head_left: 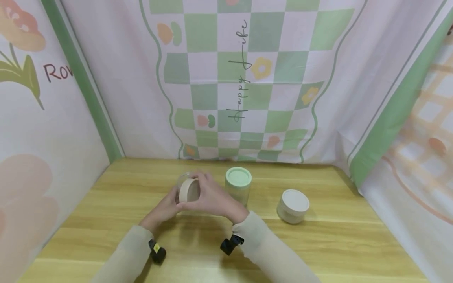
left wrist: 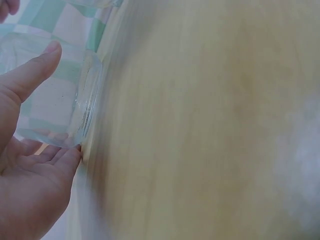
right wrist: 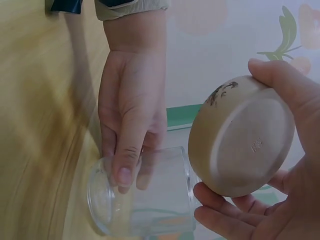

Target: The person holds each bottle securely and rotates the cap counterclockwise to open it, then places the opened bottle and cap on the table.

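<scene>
My left hand point(head_left: 166, 206) grips a clear glass jar point(right wrist: 162, 205) close over the wooden table, its thumb on the near side and the fingers round the far side. In the left wrist view the jar point(left wrist: 55, 110) looks see-through, with nothing inside. My right hand point(head_left: 216, 198) pinches a shallow round beige piece point(right wrist: 250, 145) by its edge between thumb and fingers. A small stamp marks its flat face, and a dark pattern runs along its side. It is tilted on edge beside the end of the jar.
A clear jar with a pale green lid point(head_left: 238, 177) stands just behind my right hand. Farther right is a short round container with a white lid point(head_left: 294, 200). Patterned cloth point(head_left: 230, 78) hangs behind the wooden table point(head_left: 336, 232) and at both sides.
</scene>
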A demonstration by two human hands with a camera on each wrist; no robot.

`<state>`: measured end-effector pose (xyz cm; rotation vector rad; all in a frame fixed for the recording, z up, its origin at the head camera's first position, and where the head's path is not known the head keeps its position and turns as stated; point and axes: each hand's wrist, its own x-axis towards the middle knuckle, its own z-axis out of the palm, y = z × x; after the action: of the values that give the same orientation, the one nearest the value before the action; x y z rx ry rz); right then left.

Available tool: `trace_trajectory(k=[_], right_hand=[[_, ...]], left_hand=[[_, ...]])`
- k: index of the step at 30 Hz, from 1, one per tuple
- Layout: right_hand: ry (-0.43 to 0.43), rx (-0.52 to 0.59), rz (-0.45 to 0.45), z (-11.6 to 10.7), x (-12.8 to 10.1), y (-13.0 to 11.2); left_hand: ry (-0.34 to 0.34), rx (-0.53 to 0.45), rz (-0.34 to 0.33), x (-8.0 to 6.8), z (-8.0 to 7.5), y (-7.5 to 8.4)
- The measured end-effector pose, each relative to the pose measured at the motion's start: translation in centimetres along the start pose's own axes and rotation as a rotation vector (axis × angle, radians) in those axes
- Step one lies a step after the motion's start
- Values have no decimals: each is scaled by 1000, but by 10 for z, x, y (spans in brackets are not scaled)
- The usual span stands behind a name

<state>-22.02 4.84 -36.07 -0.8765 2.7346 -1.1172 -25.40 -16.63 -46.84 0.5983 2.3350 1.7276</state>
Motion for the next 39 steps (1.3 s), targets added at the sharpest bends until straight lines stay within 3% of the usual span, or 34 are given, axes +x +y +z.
trace_trajectory(k=[9,15,28,39], right_hand=[[-17,34,-48,3,-4,4],[-43,83,-118,5,-5,11],[-194,262,-44,10,-14,20],[-268,171,-85,30,-23,34]], left_hand=[[-2,-10,7,-2,0,1],[12,-15,-49,-1,1,3],[15,-27,-62,1,-1,-1],[22,-18,-75,0,2,3]])
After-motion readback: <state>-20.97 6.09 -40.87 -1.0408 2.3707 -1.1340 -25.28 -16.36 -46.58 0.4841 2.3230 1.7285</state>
